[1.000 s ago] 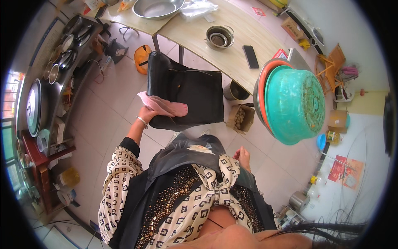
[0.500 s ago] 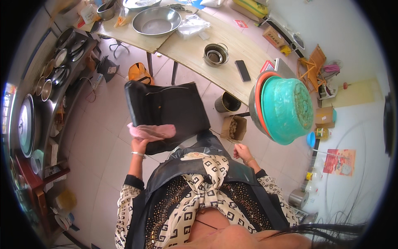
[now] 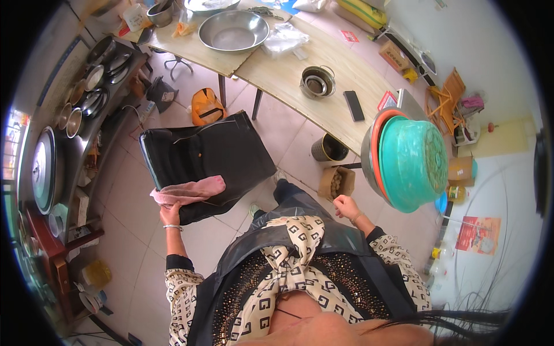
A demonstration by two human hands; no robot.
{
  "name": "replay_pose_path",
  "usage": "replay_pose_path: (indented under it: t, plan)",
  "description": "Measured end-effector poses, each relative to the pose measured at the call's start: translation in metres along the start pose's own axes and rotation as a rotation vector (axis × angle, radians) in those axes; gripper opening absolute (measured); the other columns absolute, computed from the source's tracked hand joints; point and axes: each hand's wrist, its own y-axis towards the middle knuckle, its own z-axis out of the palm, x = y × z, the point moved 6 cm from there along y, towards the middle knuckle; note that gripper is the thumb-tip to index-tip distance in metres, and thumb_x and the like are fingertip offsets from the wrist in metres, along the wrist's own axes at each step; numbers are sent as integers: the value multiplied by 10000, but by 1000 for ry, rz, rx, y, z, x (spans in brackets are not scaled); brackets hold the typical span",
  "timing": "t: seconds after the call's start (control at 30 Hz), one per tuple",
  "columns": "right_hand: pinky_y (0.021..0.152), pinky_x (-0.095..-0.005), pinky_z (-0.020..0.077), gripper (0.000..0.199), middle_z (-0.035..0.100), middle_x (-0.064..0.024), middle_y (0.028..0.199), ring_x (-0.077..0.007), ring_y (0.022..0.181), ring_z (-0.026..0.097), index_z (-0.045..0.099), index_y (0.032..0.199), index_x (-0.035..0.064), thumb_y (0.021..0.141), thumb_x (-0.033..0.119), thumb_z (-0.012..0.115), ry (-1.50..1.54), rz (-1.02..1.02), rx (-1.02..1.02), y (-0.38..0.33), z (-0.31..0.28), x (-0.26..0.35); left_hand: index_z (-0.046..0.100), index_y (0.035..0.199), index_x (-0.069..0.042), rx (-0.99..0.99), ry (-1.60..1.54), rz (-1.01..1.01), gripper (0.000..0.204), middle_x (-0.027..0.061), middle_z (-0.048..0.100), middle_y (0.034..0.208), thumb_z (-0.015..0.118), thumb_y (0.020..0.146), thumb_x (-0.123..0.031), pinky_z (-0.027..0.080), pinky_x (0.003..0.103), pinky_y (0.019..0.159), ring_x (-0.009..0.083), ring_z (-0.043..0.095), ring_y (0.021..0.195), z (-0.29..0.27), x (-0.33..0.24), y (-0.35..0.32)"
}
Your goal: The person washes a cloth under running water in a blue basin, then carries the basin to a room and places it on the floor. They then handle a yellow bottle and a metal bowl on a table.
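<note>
My left hand (image 3: 171,214) is closed at the near left corner of a large black, leather-like piece shaped like a chair (image 3: 213,151). Bunched over that corner, against my fingers, lies a pink cloth (image 3: 193,190). The black piece is held out over the floor, tilted, in front of my left side; its underside is hidden. My right hand (image 3: 346,207) hangs in front of my right side with its fingers curled in and nothing visible in them. Just beyond it stands a cardboard box (image 3: 328,183) with round brownish things inside.
A wooden table (image 3: 283,75) bears a wide metal bowl (image 3: 235,30), small metal pots (image 3: 316,83) and a black phone (image 3: 354,106). Green and orange basins (image 3: 407,161) overhang its right end. Pan-laden shelving (image 3: 130,69) lines the left. A bin (image 3: 324,147) and orange bag (image 3: 208,106) stand near.
The black chair-shaped piece and the pink cloth have swung left with my left hand. My right hand stays curled at about the same place beside me.
</note>
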Motion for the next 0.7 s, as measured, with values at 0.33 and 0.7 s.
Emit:
replay_pose_path:
  t: [0.33,0.7]
  plan:
    - [494,-224,480,197,576,-27,714,-96,582,572,598,879,25,895,184,484,195,-220,67,26,-20,50,600,1015,51,8,-34,16,538,217,648,940,714,652,-329,489,368,773,314,632,897,7,13,-1]
    - [586,-205,469,151,590,-23,737,-73,628,551,588,896,12,874,156,551,632,-245,77,109,-73,19,532,1222,-101,810,399,34,510,149,544,1213,546,819,-414,424,363,933,316,518,1122,75,-126,7]
